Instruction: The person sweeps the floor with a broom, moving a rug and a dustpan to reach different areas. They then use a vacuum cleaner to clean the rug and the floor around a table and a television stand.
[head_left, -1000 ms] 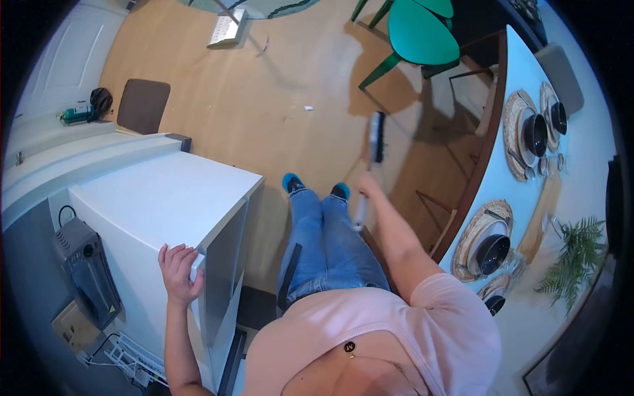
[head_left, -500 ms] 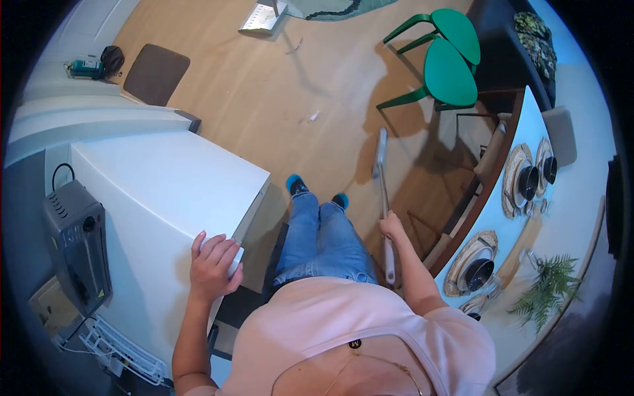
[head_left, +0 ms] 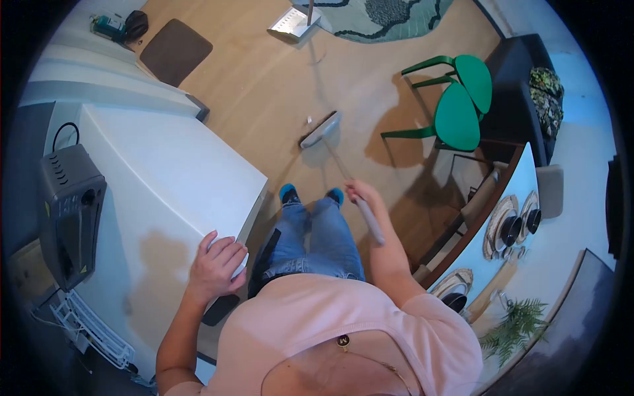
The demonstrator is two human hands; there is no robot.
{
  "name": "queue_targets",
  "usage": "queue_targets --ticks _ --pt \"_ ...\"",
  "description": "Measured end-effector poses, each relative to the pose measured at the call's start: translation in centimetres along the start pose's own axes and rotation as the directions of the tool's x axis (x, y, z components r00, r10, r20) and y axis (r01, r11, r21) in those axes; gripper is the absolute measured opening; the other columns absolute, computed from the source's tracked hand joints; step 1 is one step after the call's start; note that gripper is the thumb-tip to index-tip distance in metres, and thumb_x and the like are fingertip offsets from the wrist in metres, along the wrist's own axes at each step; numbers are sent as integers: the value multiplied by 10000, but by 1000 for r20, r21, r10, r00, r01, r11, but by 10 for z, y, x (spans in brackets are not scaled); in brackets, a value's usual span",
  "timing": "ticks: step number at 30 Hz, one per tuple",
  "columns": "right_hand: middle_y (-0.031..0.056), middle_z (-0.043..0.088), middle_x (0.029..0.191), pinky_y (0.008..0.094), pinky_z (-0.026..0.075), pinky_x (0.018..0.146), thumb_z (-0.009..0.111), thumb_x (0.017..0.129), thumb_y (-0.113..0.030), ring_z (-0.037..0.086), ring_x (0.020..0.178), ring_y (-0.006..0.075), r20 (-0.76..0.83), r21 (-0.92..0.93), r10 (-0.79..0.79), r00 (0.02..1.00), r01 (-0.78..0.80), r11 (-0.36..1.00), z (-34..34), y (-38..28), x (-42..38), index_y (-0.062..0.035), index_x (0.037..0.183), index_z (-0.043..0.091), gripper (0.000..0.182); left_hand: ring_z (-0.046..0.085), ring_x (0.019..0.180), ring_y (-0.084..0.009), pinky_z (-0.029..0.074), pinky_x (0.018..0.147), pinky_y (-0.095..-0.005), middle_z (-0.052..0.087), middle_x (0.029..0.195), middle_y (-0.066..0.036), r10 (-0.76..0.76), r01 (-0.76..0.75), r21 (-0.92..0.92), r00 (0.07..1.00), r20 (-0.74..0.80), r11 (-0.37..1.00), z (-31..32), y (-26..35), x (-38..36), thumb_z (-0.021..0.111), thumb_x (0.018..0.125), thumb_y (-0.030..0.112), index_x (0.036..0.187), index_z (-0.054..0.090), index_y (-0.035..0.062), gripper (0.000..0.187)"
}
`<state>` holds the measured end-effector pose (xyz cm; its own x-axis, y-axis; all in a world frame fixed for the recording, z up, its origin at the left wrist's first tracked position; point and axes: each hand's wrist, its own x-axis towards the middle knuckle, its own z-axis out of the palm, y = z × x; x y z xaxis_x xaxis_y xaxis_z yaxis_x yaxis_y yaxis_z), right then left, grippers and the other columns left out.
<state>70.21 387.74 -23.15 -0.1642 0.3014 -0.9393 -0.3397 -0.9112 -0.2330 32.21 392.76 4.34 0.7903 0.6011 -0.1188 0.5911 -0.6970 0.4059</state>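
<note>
My right hand [head_left: 364, 191] is wrapped round the grey handle of a broom [head_left: 321, 129]. The broom head sits out on the wooden floor ahead of my feet, its dark bristles facing left. A small whitish scrap [head_left: 308, 120] lies right beside the bristles. My left hand [head_left: 219, 265], fingers curled, is over the edge of a white top [head_left: 178, 178]. It grips a small white object [head_left: 240, 264], mostly hidden by the fingers, whose kind I cannot tell.
A long-handled dustpan [head_left: 294, 25] stands by a green patterned rug [head_left: 389, 20]. Green chairs [head_left: 457, 115] and a set dining table [head_left: 485, 270] are on the right. A grey toaster oven [head_left: 71, 221] stands at left. A brown mat [head_left: 176, 52] lies far left.
My right hand has swung the broom forward and left, bringing its head from beside the table to the scrap on the floor. My left hand keeps its grip at the edge.
</note>
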Motion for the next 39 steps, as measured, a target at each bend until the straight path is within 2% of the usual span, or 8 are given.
queue_targets --ticks 13,15,20,26,30,34,37,39 --pt "104 574 613 389 423 451 524 611 -66 533 467 220 -508 -686 -275 816 -191 702 -102 -159 38 6 581 577 95 485 1010 -256 246 951 -419 570 970 -78 -494 472 -175 862 -116 864 -2 21 45 499 707 264 903 572 55 296" --pt "100 584 629 408 410 457 488 602 -37 538 480 234 -98 -966 -305 947 -18 257 -100 -177 82 15 602 576 102 493 988 -260 235 958 -418 579 934 -82 -579 575 -72 800 -157 815 4 24 60 487 720 239 893 568 45 272" --pt "46 468 490 287 346 354 527 719 -79 432 378 131 -109 -425 -43 993 -7 905 -147 -227 42 -63 617 501 106 506 935 -263 241 954 -419 578 885 -87 -644 648 18 760 -86 762 9 26 73 484 720 223 847 567 45 233" --pt "82 525 542 330 405 407 534 765 -146 497 419 155 -381 -604 -99 919 -166 779 -232 -291 -61 -46 571 509 219 513 902 -260 260 942 -416 571 847 -84 -679 685 11 724 -119 729 7 26 80 504 693 195 822 567 47 207" --pt "165 586 670 360 445 473 522 696 -140 562 530 238 -207 -974 -264 942 -173 146 -303 -306 54 7 720 602 169 514 893 -263 263 937 -418 568 836 -92 -690 696 14 714 -118 718 6 26 81 504 690 189 809 564 45 196" --pt "193 601 738 385 455 583 546 626 -204 590 687 296 -371 -893 -381 847 -211 399 -253 -310 156 6 727 613 242 515 891 -273 255 944 -427 569 830 -100 -689 697 24 714 -126 717 14 27 75 503 691 183 803 561 34 196" --pt "165 605 682 363 452 528 579 645 -210 574 586 264 -170 -978 -267 949 -195 -71 -137 -300 114 1 694 609 219 516 892 -284 240 956 -436 567 825 -104 -681 691 16 717 -150 723 17 25 69 495 693 164 800 555 22 187" --pt "128 557 609 349 420 458 567 692 -185 527 495 224 -128 -953 -169 977 -74 295 -141 -296 91 -6 681 561 180 517 890 -284 240 957 -438 565 823 -108 -686 697 6 708 -170 717 19 25 68 491 694 152 795 555 22 177"
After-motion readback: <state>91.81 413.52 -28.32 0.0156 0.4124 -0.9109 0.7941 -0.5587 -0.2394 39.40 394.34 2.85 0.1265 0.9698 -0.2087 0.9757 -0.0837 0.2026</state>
